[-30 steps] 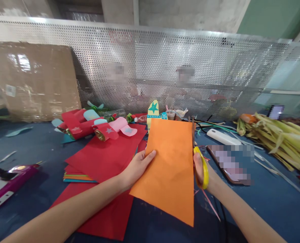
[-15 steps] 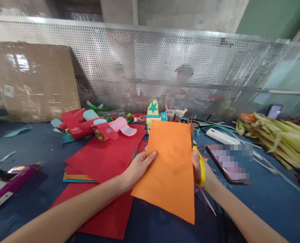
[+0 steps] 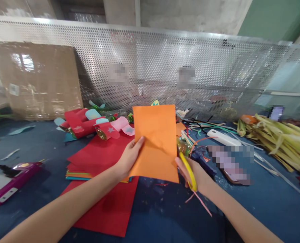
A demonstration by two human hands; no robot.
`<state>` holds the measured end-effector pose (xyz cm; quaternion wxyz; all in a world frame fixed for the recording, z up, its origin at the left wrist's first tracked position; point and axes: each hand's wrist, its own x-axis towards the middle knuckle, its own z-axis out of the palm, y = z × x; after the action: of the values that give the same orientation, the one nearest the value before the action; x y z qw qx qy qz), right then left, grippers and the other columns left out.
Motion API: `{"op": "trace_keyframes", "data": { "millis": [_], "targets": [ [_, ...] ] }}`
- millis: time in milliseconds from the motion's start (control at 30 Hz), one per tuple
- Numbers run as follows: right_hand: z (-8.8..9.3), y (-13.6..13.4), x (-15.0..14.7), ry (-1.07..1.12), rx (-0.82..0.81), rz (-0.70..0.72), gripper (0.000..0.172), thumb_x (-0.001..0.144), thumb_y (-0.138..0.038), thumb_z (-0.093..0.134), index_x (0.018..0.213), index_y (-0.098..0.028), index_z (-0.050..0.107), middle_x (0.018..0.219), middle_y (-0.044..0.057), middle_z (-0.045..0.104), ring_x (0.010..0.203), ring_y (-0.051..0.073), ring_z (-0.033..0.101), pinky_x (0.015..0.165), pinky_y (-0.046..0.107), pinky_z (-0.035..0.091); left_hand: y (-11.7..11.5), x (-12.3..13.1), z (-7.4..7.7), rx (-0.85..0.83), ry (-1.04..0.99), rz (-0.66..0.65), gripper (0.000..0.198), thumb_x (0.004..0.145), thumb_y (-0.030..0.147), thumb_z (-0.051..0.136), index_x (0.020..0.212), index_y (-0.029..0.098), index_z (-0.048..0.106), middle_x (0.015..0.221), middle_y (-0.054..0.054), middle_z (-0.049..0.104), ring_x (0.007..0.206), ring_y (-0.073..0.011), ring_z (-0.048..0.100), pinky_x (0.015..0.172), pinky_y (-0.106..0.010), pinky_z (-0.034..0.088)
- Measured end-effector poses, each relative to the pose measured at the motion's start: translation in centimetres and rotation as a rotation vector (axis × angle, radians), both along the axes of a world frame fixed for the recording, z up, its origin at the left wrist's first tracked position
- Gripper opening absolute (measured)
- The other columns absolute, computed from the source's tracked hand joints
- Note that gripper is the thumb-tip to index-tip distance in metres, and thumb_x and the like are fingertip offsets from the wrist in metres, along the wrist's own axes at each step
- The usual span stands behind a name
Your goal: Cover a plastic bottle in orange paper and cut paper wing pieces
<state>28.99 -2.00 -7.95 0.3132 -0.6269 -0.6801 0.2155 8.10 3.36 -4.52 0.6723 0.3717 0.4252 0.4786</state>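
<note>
My left hand (image 3: pixel 129 153) grips the left edge of an orange sheet of paper (image 3: pixel 155 141), thumb on the front face, and holds it up over the table. In my right hand (image 3: pixel 190 172) is a pair of scissors with yellow handles (image 3: pixel 189 170), close to the sheet's right edge. The blades are mostly hidden, so how far they are apart I cannot tell. A thin curled orange strip (image 3: pixel 200 140) lies just beyond my right hand. Left of the orange sheet lies a stack of red and coloured paper (image 3: pixel 96 152), with another red sheet (image 3: pixel 106 212) nearer me.
Red paper rolls with star cut-outs (image 3: pixel 81 123) lie at the back left. A cardboard panel (image 3: pixel 38 84) leans on a perforated metal screen (image 3: pixel 155 50). To the right are a phone (image 3: pixel 226 165), a white glue gun-like stick (image 3: pixel 223 137) and corn husks (image 3: pixel 279 138). A purple power strip (image 3: pixel 15 182) lies left.
The orange sheet has moved up and left and is tilted differently. The scissors have come down from the sheet's upper right edge. A curled orange strip now shows beside it.
</note>
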Motion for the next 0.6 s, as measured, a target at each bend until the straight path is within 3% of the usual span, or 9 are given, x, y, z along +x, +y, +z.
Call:
{"op": "trace_keyframes", "data": {
  "millis": [133, 267, 467, 600],
  "targets": [
    [0.3, -0.9, -0.7, -0.176, -0.001, 0.048, 0.03, 0.083, -0.043, 0.055, 0.085, -0.016, 0.068, 0.073, 0.012, 0.073, 0.071, 0.032, 0.07, 0.059, 0.036, 0.051, 1.6, -1.1, 0.7, 0.03, -0.084, 0.17, 0.02, 0.091, 0.03, 0.054, 0.099, 0.015, 0.063, 0.086, -0.01, 0.075, 0.064, -0.0197, 0.072, 0.063, -0.028, 0.06],
    [0.1, -1.3, -1.3, -0.262, 0.007, 0.039, 0.026, 0.083, -0.035, 0.056, 0.096, -0.016, 0.069, 0.079, 0.013, 0.074, 0.072, 0.032, 0.07, 0.062, 0.038, 0.051, 3.0, -1.6, 0.3, 0.022, -0.142, 0.263, 0.019, 0.091, 0.025, 0.053, 0.105, 0.017, 0.063, 0.104, -0.011, 0.073, 0.085, -0.022, 0.072, 0.075, -0.032, 0.06],
    [0.4, -1.4, -1.3, -0.171, 0.112, 0.07, 0.026, 0.082, -0.037, 0.051, 0.081, -0.018, 0.069, 0.091, 0.017, 0.07, 0.094, 0.037, 0.063, 0.085, 0.051, 0.048, 2.9, -1.2, -0.4, 0.037, -0.127, 0.213, 0.02, 0.093, 0.022, 0.049, 0.107, 0.016, 0.064, 0.119, -0.01, 0.068, 0.1, -0.0207, 0.068, 0.08, -0.028, 0.059],
    [0.8, -0.9, 0.0, 0.049, 0.124, -0.012, 0.031, 0.088, -0.049, 0.043, 0.083, -0.022, 0.058, 0.087, 0.012, 0.069, 0.084, 0.03, 0.066, 0.078, 0.047, 0.053, 1.9, -0.6, -0.5, 0.021, -0.113, 0.114, 0.02, 0.091, 0.023, 0.055, 0.105, 0.016, 0.067, 0.113, -0.011, 0.071, 0.099, -0.0234, 0.069, 0.085, -0.032, 0.058]
  ]
}}
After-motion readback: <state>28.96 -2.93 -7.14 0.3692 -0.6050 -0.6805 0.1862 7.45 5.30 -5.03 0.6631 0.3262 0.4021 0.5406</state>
